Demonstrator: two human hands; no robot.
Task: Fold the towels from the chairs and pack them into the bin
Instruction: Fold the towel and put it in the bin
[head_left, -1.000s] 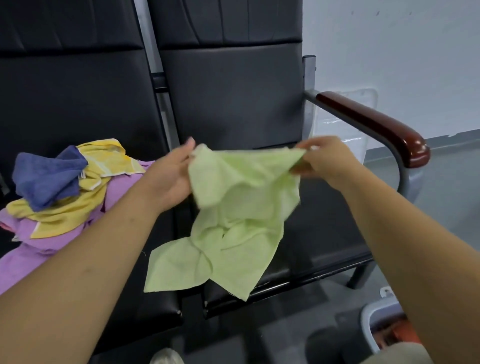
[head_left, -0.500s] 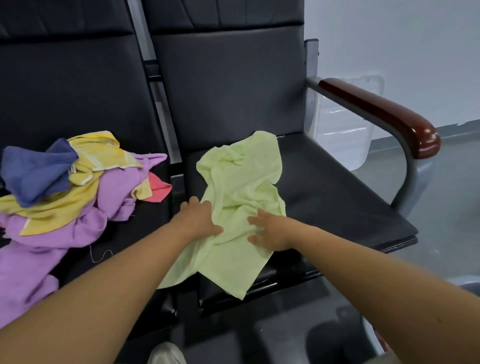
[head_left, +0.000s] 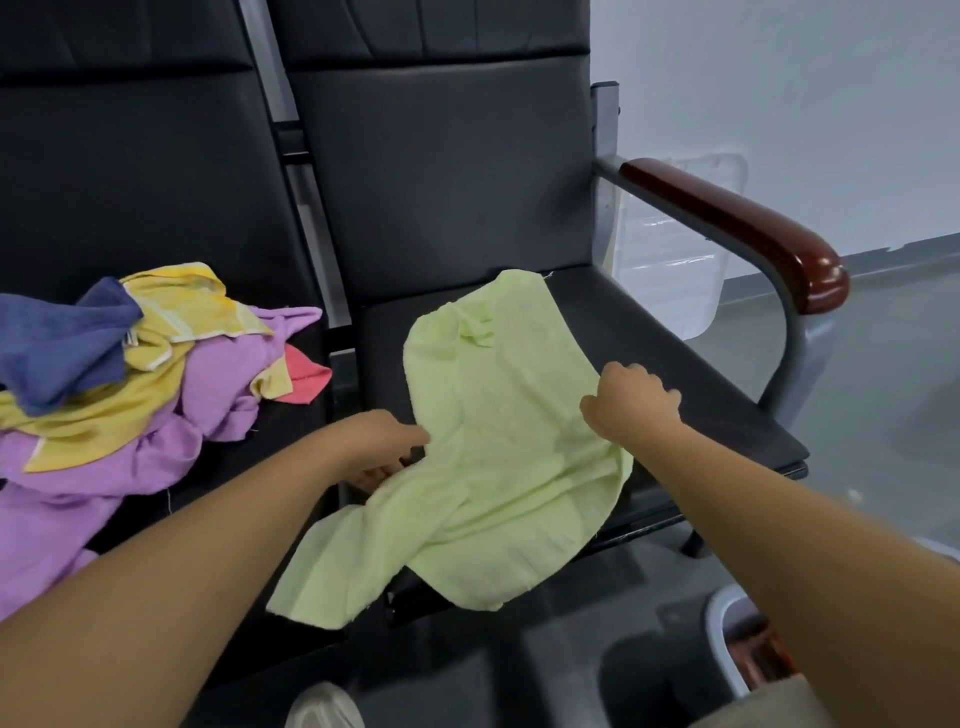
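Smoothing rumpled terry green towel.

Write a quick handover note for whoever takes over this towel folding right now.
Left hand: gripping the left edge of the light green terry towel.
Right hand: pinching its right edge.
The towel lies spread, unfolded, on the right black padded chair seat.
Left: fold it, then the heap of blue, yellow, purple and pink towels on the left seat.
Grey-rimmed bin: on the floor lower right, contents unclear.
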